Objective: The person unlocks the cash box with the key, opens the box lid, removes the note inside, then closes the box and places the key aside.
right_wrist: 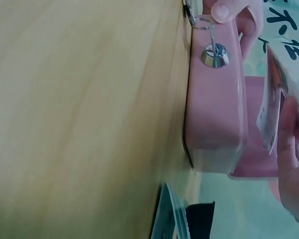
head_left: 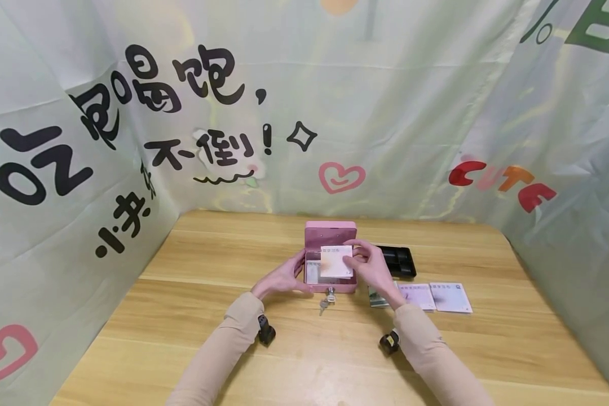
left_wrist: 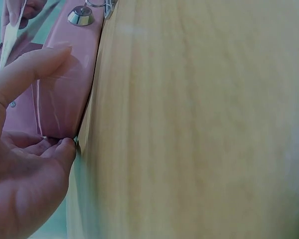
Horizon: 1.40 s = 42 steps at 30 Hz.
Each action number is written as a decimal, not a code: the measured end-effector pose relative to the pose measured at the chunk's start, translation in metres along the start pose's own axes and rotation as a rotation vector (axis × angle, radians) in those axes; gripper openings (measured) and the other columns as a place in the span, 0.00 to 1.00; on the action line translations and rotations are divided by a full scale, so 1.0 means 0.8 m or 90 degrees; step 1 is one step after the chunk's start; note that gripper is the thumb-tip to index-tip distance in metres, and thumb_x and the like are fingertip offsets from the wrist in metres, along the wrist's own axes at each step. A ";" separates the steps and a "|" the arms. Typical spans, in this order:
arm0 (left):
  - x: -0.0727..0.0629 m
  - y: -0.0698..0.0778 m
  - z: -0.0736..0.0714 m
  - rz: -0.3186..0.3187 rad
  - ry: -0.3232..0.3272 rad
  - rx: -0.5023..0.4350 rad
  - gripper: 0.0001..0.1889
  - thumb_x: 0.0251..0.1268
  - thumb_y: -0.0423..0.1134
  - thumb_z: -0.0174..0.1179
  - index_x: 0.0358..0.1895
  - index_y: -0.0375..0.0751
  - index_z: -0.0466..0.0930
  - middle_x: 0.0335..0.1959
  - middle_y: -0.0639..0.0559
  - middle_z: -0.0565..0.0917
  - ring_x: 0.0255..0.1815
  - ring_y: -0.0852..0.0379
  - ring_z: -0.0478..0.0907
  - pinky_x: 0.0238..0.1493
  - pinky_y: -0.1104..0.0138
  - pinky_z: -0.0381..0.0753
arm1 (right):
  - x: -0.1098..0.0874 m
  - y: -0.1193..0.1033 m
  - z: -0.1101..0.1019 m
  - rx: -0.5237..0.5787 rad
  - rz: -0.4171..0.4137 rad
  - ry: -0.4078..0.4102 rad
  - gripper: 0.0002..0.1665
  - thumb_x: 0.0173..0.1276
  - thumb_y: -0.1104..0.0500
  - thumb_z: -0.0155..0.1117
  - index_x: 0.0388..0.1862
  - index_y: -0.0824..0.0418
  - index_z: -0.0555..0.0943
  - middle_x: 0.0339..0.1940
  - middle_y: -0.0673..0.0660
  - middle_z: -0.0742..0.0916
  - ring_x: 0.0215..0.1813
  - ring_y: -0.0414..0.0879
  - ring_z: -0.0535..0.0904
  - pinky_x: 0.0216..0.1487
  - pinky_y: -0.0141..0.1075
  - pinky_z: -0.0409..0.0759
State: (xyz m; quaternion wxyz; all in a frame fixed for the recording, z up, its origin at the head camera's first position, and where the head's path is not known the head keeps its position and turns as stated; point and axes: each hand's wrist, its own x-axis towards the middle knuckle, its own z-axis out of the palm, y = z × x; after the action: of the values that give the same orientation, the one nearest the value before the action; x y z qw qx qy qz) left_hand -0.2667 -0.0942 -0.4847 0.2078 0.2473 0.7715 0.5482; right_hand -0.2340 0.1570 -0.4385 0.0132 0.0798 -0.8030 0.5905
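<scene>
A pink metal cash box (head_left: 317, 288) stands on the table with its lid (head_left: 330, 225) raised at the back. My left hand (head_left: 283, 277) grips the box's left side, thumb along the front wall (left_wrist: 65, 94) and fingers around the corner. Over the opening, my right hand (head_left: 371, 269) pinches a small square booklet (head_left: 334, 262) by its right edge. The booklet (right_wrist: 291, 67) appears folded, its leaves slightly apart, in the right wrist view. Another pale printed piece (head_left: 312, 272) lies inside the box at left. Keys (head_left: 323, 306) hang from the front lock (right_wrist: 215, 56).
A black compartment tray (head_left: 408, 264) lies behind the right hand. To the right of the box, a green booklet (head_left: 378, 298), a pinkish-purple one (head_left: 418, 297) and a bluish one (head_left: 451, 298) lie in a row. Printed cloth walls (head_left: 396, 113) enclose the wooden table (head_left: 304, 355).
</scene>
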 end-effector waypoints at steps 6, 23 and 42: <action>0.000 0.001 -0.001 -0.003 0.002 0.010 0.63 0.46 0.24 0.73 0.81 0.33 0.35 0.84 0.37 0.44 0.84 0.40 0.45 0.86 0.52 0.47 | -0.004 0.001 -0.014 0.040 0.013 -0.013 0.26 0.66 0.68 0.66 0.64 0.68 0.76 0.34 0.59 0.84 0.29 0.35 0.80 0.33 0.27 0.82; -0.001 -0.001 0.000 0.035 -0.015 -0.004 0.64 0.45 0.22 0.72 0.82 0.36 0.34 0.84 0.37 0.45 0.84 0.40 0.44 0.86 0.50 0.45 | -0.028 0.012 -0.065 0.044 -0.006 -0.003 0.27 0.69 0.67 0.64 0.65 0.74 0.72 0.34 0.43 0.86 0.36 0.33 0.85 0.37 0.25 0.84; -0.001 0.002 0.000 0.037 -0.017 -0.007 0.63 0.45 0.22 0.72 0.82 0.35 0.35 0.84 0.37 0.45 0.85 0.40 0.44 0.86 0.51 0.46 | -0.056 0.028 -0.141 -0.019 -0.005 0.030 0.29 0.72 0.61 0.64 0.68 0.68 0.70 0.38 0.36 0.85 0.43 0.31 0.83 0.46 0.23 0.84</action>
State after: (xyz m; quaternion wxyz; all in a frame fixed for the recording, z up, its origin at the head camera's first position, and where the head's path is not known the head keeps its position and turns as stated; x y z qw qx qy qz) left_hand -0.2658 -0.0942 -0.4831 0.2035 0.2760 0.7580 0.5548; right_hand -0.2016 0.2759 -0.4304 0.0356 0.0684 -0.8109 0.5801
